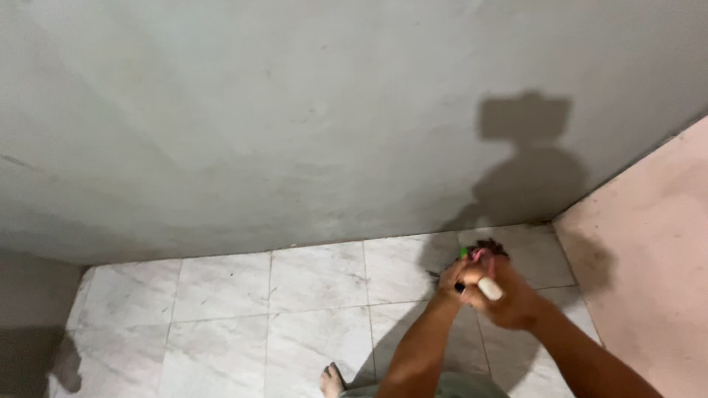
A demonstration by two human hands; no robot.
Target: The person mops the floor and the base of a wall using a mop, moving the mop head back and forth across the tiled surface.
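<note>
Both my hands meet low over the white marble floor tiles (221, 324), close to the corner of the room. My right hand (509, 298) is wrapped around a whitish handle (490, 288) of a small brush-like tool whose green and pink head with dark bristles (483, 250) points toward the wall. My left hand (451, 278) is pressed against the same tool just beside the right one. How much of the tool each hand covers is hard to see.
A bare grey plaster wall (295, 125) fills the upper view, carrying my shadow (527, 158). A pinkish wall (649, 243) stands at the right, meeting the grey one at the corner. My bare foot (332, 382) shows at the bottom edge.
</note>
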